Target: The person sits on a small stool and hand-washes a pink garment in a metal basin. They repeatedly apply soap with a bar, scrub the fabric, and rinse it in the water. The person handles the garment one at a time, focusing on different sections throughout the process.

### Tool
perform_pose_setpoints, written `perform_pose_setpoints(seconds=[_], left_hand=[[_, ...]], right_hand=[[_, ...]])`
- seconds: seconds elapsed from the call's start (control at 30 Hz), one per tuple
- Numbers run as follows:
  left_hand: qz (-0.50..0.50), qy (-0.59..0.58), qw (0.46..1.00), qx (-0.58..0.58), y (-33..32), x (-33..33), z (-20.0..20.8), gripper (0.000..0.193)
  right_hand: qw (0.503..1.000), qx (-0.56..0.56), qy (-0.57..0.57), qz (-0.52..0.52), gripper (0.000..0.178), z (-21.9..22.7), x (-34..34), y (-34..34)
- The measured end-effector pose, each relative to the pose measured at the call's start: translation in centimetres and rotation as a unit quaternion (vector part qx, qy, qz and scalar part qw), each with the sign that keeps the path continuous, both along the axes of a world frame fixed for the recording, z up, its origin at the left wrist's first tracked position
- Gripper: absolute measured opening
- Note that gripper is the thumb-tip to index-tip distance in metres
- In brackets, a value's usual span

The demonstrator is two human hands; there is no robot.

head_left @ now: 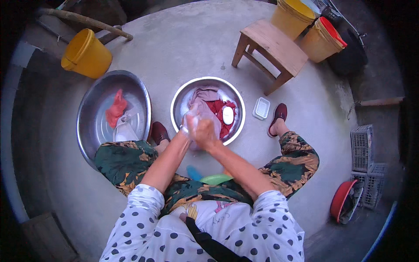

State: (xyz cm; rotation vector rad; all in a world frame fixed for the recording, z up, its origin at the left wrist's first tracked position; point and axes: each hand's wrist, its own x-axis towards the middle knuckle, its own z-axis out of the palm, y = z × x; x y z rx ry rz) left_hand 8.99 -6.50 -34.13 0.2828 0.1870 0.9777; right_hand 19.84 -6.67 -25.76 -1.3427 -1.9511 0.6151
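Note:
Both hands are together over the near left part of a round metal basin. My right hand is closed on a pale mauve cloth, its fingers a little blurred. Close beside it, my left hand also grips the cloth, with white suds about the wrist. The cloth's far end lies in the basin and drapes to the far rim. To its right in the basin is a wet red cloth. A white oval bar of soap rests on the red cloth.
At left stands a large metal tub holding a red-pink cloth and a white cloth. A yellow bucket is behind it. A small white plastic basket and a wooden stool are at right.

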Motion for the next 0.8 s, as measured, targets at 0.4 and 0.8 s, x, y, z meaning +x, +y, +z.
perform_pose_setpoints(seconds=[0.4,0.8], left_hand=[[0.035,0.670,0.734,0.108,-0.5,-1.1,3.4,0.042],[0.131,0.303,0.908,-0.259,-2.8,3.4,2.9,0.020]], right_hand=[[0.910,-0.282,0.292,-0.082,0.038,-4.5,5.5,3.7],[0.999,-0.003,0.046,0.017,0.035,-2.5,2.9,-0.1]])
